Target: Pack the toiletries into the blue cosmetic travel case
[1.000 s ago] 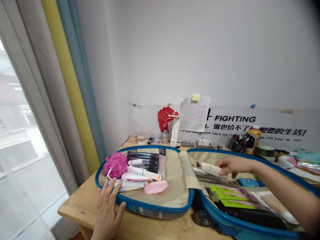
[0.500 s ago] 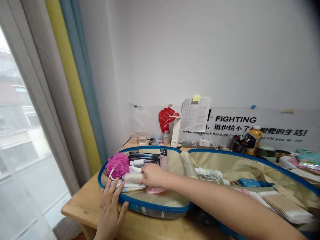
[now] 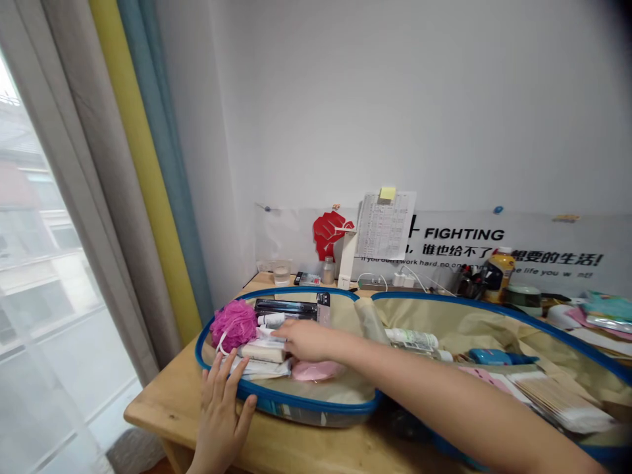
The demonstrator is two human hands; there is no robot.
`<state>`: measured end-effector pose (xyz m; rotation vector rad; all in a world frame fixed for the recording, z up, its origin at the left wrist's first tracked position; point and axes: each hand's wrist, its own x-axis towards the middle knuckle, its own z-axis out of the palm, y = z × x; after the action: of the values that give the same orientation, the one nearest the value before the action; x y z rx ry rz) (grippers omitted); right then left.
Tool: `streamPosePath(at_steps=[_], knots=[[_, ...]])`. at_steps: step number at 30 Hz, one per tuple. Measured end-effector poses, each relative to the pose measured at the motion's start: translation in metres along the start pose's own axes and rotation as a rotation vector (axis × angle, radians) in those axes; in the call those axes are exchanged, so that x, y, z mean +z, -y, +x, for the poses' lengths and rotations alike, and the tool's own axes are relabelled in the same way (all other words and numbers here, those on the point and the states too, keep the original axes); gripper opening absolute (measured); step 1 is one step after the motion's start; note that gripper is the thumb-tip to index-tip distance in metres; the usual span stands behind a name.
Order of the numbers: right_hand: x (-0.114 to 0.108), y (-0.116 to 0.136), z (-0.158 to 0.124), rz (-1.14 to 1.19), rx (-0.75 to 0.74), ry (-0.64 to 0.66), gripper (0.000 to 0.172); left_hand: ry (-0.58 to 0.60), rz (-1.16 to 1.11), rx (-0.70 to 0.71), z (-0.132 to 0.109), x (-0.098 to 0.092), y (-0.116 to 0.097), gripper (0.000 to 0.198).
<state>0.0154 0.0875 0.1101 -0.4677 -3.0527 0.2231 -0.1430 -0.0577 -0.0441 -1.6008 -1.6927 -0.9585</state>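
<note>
The left hand (image 3: 220, 411) lies flat, fingers spread, on the near rim of the open blue suitcase (image 3: 316, 404) on the desk (image 3: 168, 398), while right of the pink bath sponge (image 3: 232, 324) the right hand (image 3: 303, 339) rests on the tubes (image 3: 264, 352) in the case's left half, grip unclear.

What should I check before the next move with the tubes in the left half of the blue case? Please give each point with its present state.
1. Left hand lies flat, fingers on the blue case rim: ok.
2. Right hand rests on the cream tube; whether the grip is closed: cannot tell.
3. Cream tube lies inside the left half, near the pink loofah: ok.
4. Case sits on the wooden table, not over its edge: ok.
5. Right forearm clear of the right half's contents: cannot tell.
</note>
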Motion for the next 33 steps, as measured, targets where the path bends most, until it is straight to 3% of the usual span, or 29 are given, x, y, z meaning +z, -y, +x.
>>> streamPosePath(at_steps=[5, 8, 12, 16, 21, 33], knots=[[-0.060, -0.048, -0.073, 0.160, 0.218, -0.042, 0.040, -0.006, -0.002, 0.002, 0.001, 0.000, 0.000, 0.054], [-0.079, -0.081, -0.133, 0.223, 0.377, -0.011, 0.044, -0.013, -0.010, -0.003, 0.001, 0.000, 0.001, 0.055], [-0.072, -0.111, -0.206, 0.259, 0.595, 0.079, 0.049, -0.012, -0.016, -0.006, 0.000, 0.000, 0.002, 0.055], [-0.050, -0.125, -0.255, 0.275, 0.752, 0.119, 0.050, -0.019, -0.017, 0.002, 0.001, 0.000, 0.003, 0.056], [-0.024, -0.139, -0.274, 0.283, 0.835, 0.119, 0.045, -0.016, -0.019, 0.000, 0.001, 0.000, 0.002, 0.056], [-0.003, -0.151, -0.259, 0.213, 0.842, 0.104, 0.023, -0.010, -0.013, -0.004, 0.001, -0.001, 0.000, 0.053]])
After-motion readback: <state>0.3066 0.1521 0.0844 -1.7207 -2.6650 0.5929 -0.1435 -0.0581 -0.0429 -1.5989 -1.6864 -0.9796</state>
